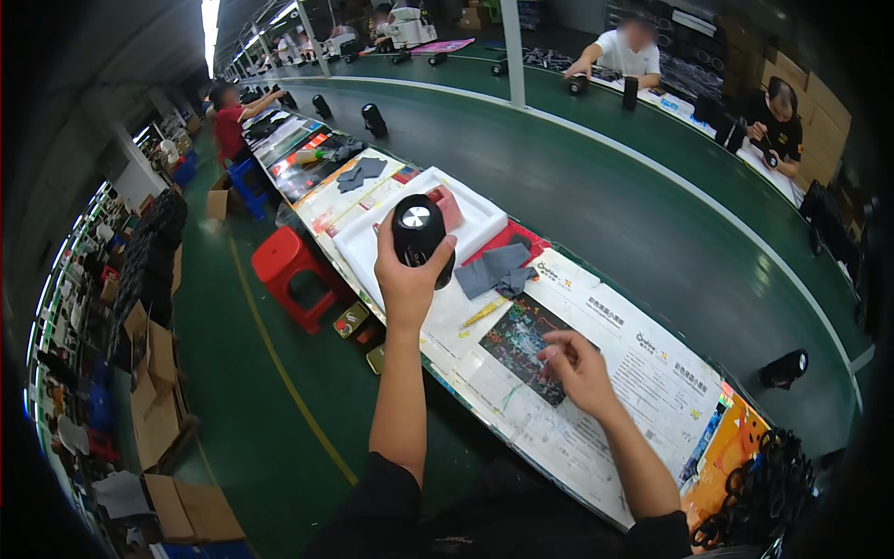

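Note:
My left hand (402, 279) is wrapped round a black cylindrical speaker (416, 244) with a shiny silver disc on the end that faces up. The speaker is held above the near edge of a white foam tray (484, 222), where a pink piece (449, 209) lies. My right hand (579, 374) hovers over the worktable, fingers loosely bent and apart, with nothing seen in them. Below it is a dark sheet (518, 347) with coloured scribbles. Between the hands lie crumpled grey cloths (495, 270) and a yellow pen-like tool (483, 313).
Beyond the table runs a green conveyor (596, 200) bearing more black speakers (784, 370). A heap of black straps (759, 489) sits at the table's right end. On the left floor stand a red stool (284, 265) and cardboard boxes (154, 391). Several people work farther off.

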